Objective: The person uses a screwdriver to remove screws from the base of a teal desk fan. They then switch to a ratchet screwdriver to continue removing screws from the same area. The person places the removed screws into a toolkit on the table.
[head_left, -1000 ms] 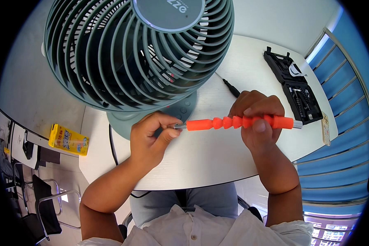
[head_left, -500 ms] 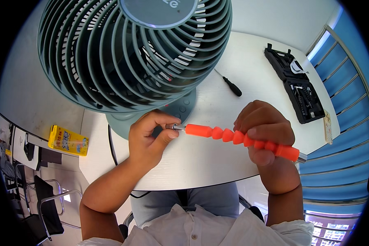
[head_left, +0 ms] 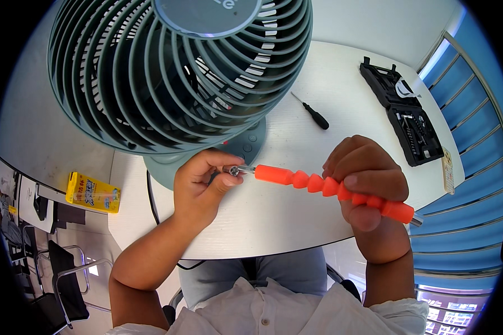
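My left hand pinches a small silver metal fitting between thumb and forefinger, at the slim metal tip of an orange flexible shaft; I cannot tell whether the two are joined. My right hand wraps round the ribbed far part of the shaft, which slopes down to the right and ends in a silver sleeve. Both hands are just below the grey-green fan, in front of its base. A black-handled screwdriver lies on the white table above my right hand.
An open black tool case lies along the table's right side, beside a pale narrow object. A yellow pack sits at the left. A black cable runs down the table. A metal railing and a black chair flank the table.
My right hand has moved down and right, tilting the orange shaft downward at that end. The metal fitting in my left hand has turned and now shows more of its end.
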The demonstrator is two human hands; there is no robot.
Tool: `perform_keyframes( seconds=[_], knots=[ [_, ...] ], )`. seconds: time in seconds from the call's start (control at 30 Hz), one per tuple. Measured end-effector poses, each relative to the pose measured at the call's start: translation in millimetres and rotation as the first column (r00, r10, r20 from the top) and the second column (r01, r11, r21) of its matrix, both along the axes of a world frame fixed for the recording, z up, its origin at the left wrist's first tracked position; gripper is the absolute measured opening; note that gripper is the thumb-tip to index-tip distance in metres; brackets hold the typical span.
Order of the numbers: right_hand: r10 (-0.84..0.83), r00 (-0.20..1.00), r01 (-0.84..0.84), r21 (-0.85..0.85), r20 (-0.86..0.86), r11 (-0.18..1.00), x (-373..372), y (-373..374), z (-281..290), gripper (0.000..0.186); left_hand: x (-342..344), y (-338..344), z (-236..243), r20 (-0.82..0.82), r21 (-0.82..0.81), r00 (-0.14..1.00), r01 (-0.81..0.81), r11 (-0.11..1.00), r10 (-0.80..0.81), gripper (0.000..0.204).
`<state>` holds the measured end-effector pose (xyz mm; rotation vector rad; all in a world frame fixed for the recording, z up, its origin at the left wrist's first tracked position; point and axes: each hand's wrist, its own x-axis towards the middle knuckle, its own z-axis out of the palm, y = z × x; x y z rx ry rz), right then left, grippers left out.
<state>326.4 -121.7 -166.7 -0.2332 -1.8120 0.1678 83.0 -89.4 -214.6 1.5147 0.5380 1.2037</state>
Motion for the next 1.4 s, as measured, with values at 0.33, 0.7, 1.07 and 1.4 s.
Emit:
perform_keyframes(
  seconds=[0.33, 0.7, 1.07, 1.4],
  knots=[
    [-0.245, 0.969, 0.246, 0.068, -0.011, 0.967, -2.1, 4.9, 3.5, 0.026, -1.7, 0.3, -1.0, 0.003, 0.098, 0.999, 0.035, 0.995, -0.036, 0.044],
    [-0.3, 0.848, 0.287, 0.096, 0.438, 0.953, -39.8, 1.6, -27.9, 0.014, 6.3, 0.8, -16.1, -0.286, 0.312, 0.956, 0.029, 0.95, 0.065, 0.055],
    [-0.834, 0.083, 0.975, -0.216, 0.546, -0.044, 181.9, 6.6, 29.7, 0.02, 8.2, -5.8, -5.8, -0.386, 0.379, 0.918, 0.075, 0.922, 0.084, 0.055],
    [-0.413, -0.106, 0.884, -0.104, 0.905, -0.456, 393.3, -18.1, -21.9, 0.025, 2.8, 0.4, 0.1, -0.414, 0.514, 0.883, 0.027, 0.858, 0.22, 0.044]
  ],
)
